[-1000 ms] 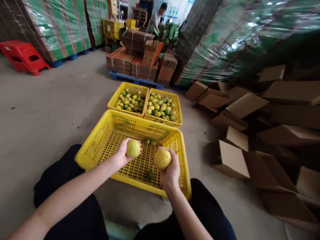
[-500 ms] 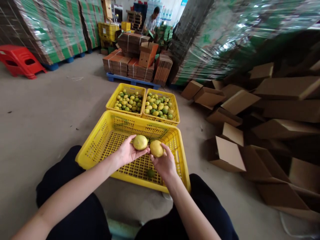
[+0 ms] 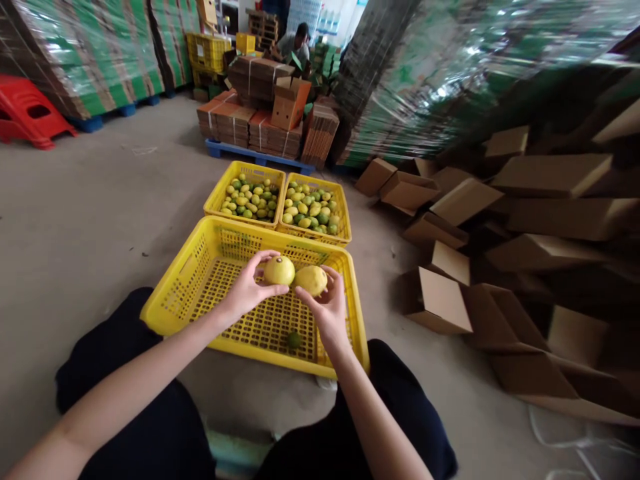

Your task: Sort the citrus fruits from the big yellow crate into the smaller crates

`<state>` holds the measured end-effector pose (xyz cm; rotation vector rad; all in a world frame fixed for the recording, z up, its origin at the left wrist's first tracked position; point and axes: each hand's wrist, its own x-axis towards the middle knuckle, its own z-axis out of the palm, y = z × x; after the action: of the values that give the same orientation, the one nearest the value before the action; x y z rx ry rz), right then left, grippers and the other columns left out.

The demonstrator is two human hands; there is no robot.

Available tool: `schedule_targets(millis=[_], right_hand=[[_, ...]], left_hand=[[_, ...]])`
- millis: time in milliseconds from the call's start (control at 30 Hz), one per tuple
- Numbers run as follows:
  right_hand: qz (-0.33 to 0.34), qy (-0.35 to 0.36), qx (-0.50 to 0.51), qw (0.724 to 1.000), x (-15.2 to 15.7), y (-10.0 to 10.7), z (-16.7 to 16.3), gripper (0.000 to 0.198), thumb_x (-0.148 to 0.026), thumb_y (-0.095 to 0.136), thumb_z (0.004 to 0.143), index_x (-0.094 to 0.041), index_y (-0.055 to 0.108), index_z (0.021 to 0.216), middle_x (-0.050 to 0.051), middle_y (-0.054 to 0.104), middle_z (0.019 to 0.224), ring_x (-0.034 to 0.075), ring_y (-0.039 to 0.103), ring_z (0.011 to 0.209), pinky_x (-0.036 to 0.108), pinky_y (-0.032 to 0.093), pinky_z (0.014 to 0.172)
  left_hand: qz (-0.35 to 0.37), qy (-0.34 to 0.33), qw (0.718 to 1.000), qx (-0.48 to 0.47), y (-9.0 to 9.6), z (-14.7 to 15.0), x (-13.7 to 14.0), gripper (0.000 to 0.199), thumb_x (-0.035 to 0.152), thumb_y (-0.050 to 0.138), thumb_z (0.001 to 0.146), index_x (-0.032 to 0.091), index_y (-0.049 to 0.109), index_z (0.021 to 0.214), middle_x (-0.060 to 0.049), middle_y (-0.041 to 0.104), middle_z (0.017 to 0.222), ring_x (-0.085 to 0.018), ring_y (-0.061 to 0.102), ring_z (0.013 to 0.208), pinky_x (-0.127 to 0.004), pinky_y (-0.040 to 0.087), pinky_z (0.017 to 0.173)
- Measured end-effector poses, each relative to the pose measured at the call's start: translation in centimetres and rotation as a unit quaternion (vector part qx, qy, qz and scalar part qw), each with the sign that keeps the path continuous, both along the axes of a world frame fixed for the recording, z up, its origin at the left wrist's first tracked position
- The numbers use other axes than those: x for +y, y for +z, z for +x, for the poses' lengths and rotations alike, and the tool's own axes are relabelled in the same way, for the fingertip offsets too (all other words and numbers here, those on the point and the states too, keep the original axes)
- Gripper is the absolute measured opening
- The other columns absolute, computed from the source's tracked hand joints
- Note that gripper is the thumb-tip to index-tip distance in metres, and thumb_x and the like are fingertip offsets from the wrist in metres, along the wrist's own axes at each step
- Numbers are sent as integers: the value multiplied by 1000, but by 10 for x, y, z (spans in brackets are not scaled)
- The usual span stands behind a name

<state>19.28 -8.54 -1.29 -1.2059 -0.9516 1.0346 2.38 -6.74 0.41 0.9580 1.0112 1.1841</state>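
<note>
Over the large yellow crate, my left hand grips a yellow lemon between thumb and fingers, its stem end facing me. My right hand holds another yellow lemon, tilted beside the first; the two fruits are side by side and nearly touching. A single dark green fruit lies on the slotted crate floor below my right hand. Beyond the crate's far rim stand two smaller yellow crates, the left one and the right one, both filled with yellow and green lemons.
Cardboard boxes lie heaped on the right. Behind the crates, flattened cartons sit on a blue pallet. A red stool stands far left. Wrapped stacks rise on both sides. A person is at the back.
Both lemons have been turned in my fingers, and the left one now shows its stem end. My left hand has rolled so its thumb lies below the fruit. The view has shifted slightly.
</note>
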Motion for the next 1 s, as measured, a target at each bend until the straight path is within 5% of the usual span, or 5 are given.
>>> schedule_targets(millis=[167, 300, 567, 800, 1000], right_hand=[[150, -7, -145, 978, -2, 0, 6, 52, -30, 85, 66, -27, 60, 112, 5, 62, 115, 24, 60, 110, 43, 50, 97], [194, -46, -181, 963, -2, 1, 11, 53, -31, 86, 66, -29, 65, 114, 7, 56, 121, 28, 53, 120, 49, 47, 103], [30, 58, 80, 995, 3, 8, 15, 42, -35, 83, 67, -24, 66, 104, 5, 74, 107, 26, 68, 104, 46, 52, 97], [-63, 89, 120, 987, 5, 2, 14, 39, -39, 81, 65, -23, 71, 100, 3, 76, 100, 25, 69, 96, 39, 55, 85], [-93, 121, 155, 976, 2, 4, 9, 35, -40, 80, 65, -20, 72, 93, 5, 75, 101, 26, 68, 98, 39, 57, 81]], left_hand=[[91, -20, 996, 8, 4, -3, 0, 58, 10, 90, 52, 23, 64, 103, -6, 62, 117, -22, 60, 107, -33, 52, 90], [100, -28, 995, 2, 7, -10, 2, 61, 9, 90, 50, 23, 69, 105, -8, 58, 125, -26, 59, 113, -35, 53, 93], [-9, -65, 995, -76, 3, -19, 14, 52, 15, 85, 65, 21, 72, 114, -9, 71, 106, -22, 67, 97, -36, 54, 92], [-98, -30, 987, -123, -8, -14, 20, 26, 16, 77, 78, 16, 74, 104, -11, 72, 113, -21, 69, 101, -31, 56, 89], [-147, -63, 984, -79, -15, -16, 22, 27, 13, 84, 69, 12, 76, 95, -15, 73, 110, -23, 70, 98, -31, 58, 87]])
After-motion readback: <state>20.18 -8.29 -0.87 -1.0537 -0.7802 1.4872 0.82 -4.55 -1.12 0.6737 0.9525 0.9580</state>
